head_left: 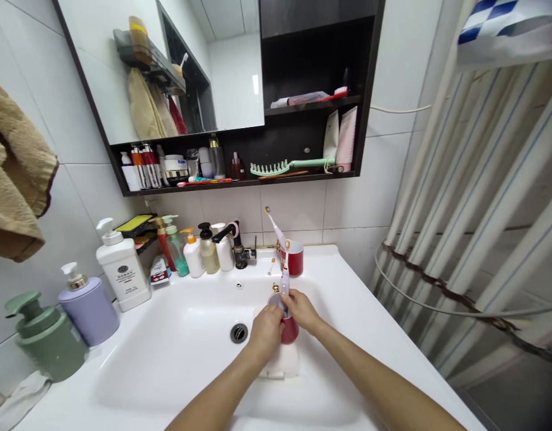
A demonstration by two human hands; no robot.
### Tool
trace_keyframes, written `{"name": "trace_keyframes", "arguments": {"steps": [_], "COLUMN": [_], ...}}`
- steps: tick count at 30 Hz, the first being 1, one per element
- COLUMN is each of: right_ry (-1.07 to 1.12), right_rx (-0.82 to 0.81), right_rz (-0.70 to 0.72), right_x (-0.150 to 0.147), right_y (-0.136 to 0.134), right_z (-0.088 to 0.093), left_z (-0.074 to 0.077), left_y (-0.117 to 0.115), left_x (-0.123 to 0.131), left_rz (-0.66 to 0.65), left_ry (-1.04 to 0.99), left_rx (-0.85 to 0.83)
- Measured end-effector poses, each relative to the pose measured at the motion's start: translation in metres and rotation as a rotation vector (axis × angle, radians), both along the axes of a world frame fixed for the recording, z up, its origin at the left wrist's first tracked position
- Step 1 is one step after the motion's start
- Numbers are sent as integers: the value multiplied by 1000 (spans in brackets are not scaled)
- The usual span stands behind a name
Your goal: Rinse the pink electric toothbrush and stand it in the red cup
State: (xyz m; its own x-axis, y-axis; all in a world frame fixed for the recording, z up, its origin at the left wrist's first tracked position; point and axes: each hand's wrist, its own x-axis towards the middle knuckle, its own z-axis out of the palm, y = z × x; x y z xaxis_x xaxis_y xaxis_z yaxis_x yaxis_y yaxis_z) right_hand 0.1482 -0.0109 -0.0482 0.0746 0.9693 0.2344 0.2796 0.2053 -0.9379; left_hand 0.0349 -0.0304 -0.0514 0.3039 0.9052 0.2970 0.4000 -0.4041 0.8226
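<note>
Over the white sink basin (186,347) my left hand (266,335) is wrapped round a red cup (290,329). My right hand (302,310) pinches a pink electric toothbrush (285,281) that stands upright in that cup, head up. Behind them, on the sink's back rim, a second red cup (295,258) holds another pink toothbrush (276,230) that leans left. A white cloth (280,362) lies in the basin under my hands.
A black faucet (235,242) stands at the back among several pump bottles (199,251). Larger white (122,266), purple (88,305) and green (45,332) dispensers line the left rim. The drain (239,333) is left of my hands. Striped curtain (491,209) hangs right; shelf with comb (285,167) above.
</note>
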Motion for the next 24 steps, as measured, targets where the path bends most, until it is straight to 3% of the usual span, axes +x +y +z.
{"name": "trace_keyframes", "arguments": {"steps": [5,10,14,17,20,24], "right_ry": [6,40,59,57,47,30], "right_rx": [14,19,41,49,48,12], "right_rz": [4,-34,-92,-146,-181,-188], "right_x": [18,57,95,120,140,152], "right_y": [-1,-1,12,31,51,73], "right_z": [3,25,46,53,55,54], "left_z": [11,36,57,62,60,58], "left_y": [-6,-3,18,40,62,86], "left_x": [13,45,81,108,130,148], "left_rz": [-93,-191,-267,-288,-276,-238], "left_ry": [94,119,-31,-107,-53,175], "left_rx": [113,207,210,195,241,338]}}
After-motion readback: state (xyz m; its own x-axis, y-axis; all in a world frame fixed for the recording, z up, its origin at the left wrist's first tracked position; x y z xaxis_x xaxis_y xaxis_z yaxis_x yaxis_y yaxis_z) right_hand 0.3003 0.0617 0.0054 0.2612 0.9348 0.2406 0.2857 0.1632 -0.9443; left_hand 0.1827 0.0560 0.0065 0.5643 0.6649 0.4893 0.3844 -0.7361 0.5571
